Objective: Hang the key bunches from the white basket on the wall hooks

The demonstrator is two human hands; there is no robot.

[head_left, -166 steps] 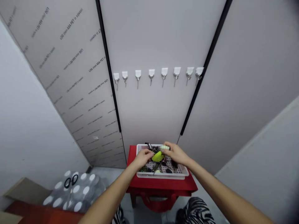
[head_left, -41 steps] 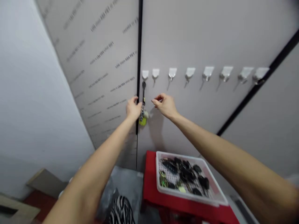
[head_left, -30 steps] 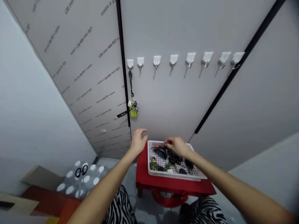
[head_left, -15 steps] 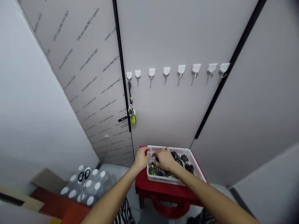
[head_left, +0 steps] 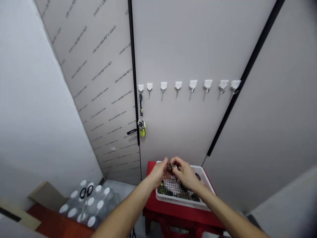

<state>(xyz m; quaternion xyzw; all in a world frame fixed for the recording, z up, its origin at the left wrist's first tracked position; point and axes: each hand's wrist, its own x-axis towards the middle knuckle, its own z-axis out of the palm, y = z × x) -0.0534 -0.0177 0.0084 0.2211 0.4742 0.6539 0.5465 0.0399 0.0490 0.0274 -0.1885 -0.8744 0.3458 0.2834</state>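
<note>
A white perforated basket with several dark key fobs and key rings sits on a red stool. My left hand and my right hand meet over the basket's back edge, fingers pinched together on a small metallic key item between them. On the wall above, a row of white hooks runs left to right. A black strap with a yellow-green keychain hangs from the leftmost hook. The other hooks are bare.
A shrink-wrapped pack of bottles with black scissors on top lies on the floor at the left. Cardboard and a red surface lie beside it. Grey wall panels with black seams stand close ahead.
Both hands left the hung keychain, dropped to the basket and now lift a small key item a little above it. The view tilted down and back.
</note>
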